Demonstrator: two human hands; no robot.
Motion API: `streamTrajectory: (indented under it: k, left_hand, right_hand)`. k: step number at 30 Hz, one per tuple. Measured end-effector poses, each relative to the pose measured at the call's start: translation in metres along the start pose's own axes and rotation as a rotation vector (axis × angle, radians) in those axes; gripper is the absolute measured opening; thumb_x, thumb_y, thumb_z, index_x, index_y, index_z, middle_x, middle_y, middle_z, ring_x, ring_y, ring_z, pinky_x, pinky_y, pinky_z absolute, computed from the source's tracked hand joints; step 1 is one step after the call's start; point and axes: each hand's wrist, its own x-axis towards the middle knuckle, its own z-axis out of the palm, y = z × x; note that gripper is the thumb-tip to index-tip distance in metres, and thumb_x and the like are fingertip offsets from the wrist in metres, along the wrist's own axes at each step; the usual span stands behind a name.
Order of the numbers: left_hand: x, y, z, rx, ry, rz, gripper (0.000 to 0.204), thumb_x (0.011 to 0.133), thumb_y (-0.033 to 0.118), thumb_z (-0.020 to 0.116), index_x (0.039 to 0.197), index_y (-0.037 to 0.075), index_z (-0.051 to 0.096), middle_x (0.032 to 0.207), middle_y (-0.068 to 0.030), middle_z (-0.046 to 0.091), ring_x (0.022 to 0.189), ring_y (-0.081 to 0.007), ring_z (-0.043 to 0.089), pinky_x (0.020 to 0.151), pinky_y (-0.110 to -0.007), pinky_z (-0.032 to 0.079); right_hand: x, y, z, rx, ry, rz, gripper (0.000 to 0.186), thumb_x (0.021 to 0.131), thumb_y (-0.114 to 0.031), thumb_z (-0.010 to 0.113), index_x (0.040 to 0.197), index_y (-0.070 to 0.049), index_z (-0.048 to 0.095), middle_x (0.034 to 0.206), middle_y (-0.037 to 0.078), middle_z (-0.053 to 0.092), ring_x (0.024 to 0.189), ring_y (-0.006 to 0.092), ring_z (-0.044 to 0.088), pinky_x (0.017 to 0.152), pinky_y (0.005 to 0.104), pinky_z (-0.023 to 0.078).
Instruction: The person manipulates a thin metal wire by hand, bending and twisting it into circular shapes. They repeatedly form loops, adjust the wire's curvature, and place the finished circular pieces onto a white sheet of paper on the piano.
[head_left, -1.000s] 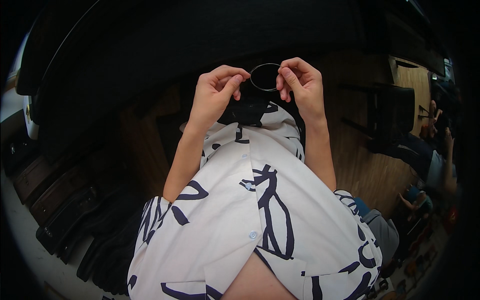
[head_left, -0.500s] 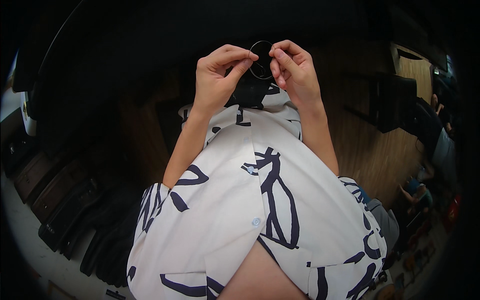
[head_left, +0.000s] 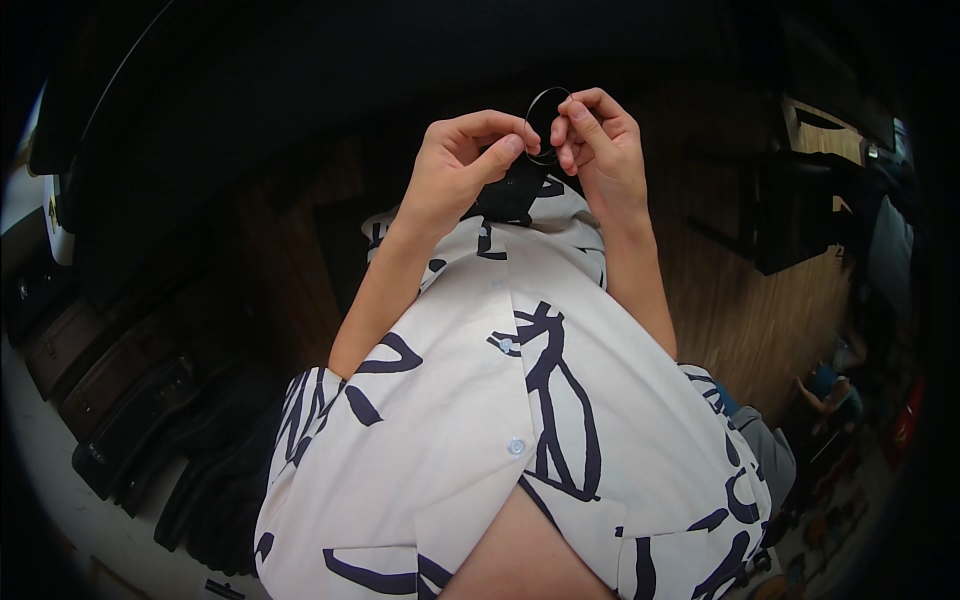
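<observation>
My left hand (head_left: pixel 462 168) and my right hand (head_left: pixel 605 155) are raised in front of my torso, each with fingers pinched on a thin coiled wire (head_left: pixel 548 88) that forms an upright loop between them. The left fingertips touch the loop's lower left side; the right thumb and forefinger are at its upper right. The fingers partly hide the coil. Below the hands is my white shirt (head_left: pixel 460 430) with dark line shapes.
A dark surface (head_left: pixel 330 70) spans the top. Dark brown and black cases (head_left: pixel 115 395) stand in a row at left. At right are a black chair (head_left: pixel 775 220) on wooden flooring (head_left: pixel 720 300), and another person (head_left: pixel 830 395) near the rim.
Compared with a second ago, both hands are higher and closer together, the left one moved rightward. Since the middle frame they have shifted right and slightly down, and the loop with them.
</observation>
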Motion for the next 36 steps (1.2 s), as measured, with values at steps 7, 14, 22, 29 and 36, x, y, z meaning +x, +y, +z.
streamTrajectory:
  k: [7, 14, 22, 29, 36]
  left_hand:
    - [0.001, -0.001, 0.0, 0.109, 0.038, 0.011, 0.013, 0.09, 0.006, 0.072, 0.101, 0.0, 0.07, 0.092, -0.004, 0.067, 0.077, -0.0071, 0.06, 0.062, -0.02, 0.045]
    - [0.003, 0.003, -0.002, 0.428, 0.152, 0.084, 0.015, 0.085, -0.006, 0.071, 0.099, -0.001, 0.073, 0.095, -0.0057, 0.068, 0.084, -0.0118, 0.067, 0.076, -0.022, 0.055]
    - [0.002, 0.009, 0.003, 0.66, 0.141, 0.461, 0.024, 0.077, -0.015, 0.071, 0.092, 0.002, 0.077, 0.088, -0.0077, 0.071, 0.08, -0.0164, 0.071, 0.072, -0.025, 0.058]
    - [0.001, 0.006, 0.009, 0.631, 0.207, 0.53, 0.023, 0.079, -0.015, 0.071, 0.093, 0.002, 0.077, 0.089, -0.0094, 0.072, 0.082, -0.0186, 0.072, 0.076, -0.028, 0.061]
    - [0.0, 0.003, 0.01, 0.252, 0.095, 0.356, 0.018, 0.084, -0.008, 0.071, 0.101, -0.003, 0.074, 0.09, -0.0133, 0.074, 0.083, -0.0223, 0.074, 0.079, -0.03, 0.062]
  right_hand:
    - [0.0, -0.003, 0.001, -0.172, 0.035, -0.084, 0.013, 0.097, -0.013, 0.064, 0.096, -0.001, 0.066, 0.078, 0.008, 0.067, 0.059, 0.0097, 0.062, 0.052, 0.0216, 0.049]
    - [0.002, -0.006, 0.001, -0.374, 0.112, -0.23, 0.011, 0.094, -0.008, 0.068, 0.098, 0.001, 0.07, 0.079, 0.005, 0.067, 0.064, 0.01, 0.064, 0.055, 0.0217, 0.05]
    - [0.001, -0.01, 0.001, -0.161, 0.034, -0.029, 0.012, 0.096, -0.011, 0.067, 0.099, 0.0, 0.069, 0.075, 0.004, 0.063, 0.054, 0.0066, 0.057, 0.045, 0.0189, 0.043]
    - [0.001, -0.009, 0.007, -0.076, -0.008, 0.051, 0.014, 0.095, -0.013, 0.069, 0.098, 0.0, 0.07, 0.073, 0.004, 0.064, 0.053, 0.0061, 0.058, 0.046, 0.019, 0.045]
    - [0.003, -0.009, 0.005, -0.065, 0.016, 0.025, 0.014, 0.095, -0.014, 0.069, 0.098, 0.0, 0.07, 0.076, 0.004, 0.065, 0.059, 0.0073, 0.06, 0.051, 0.0197, 0.048]
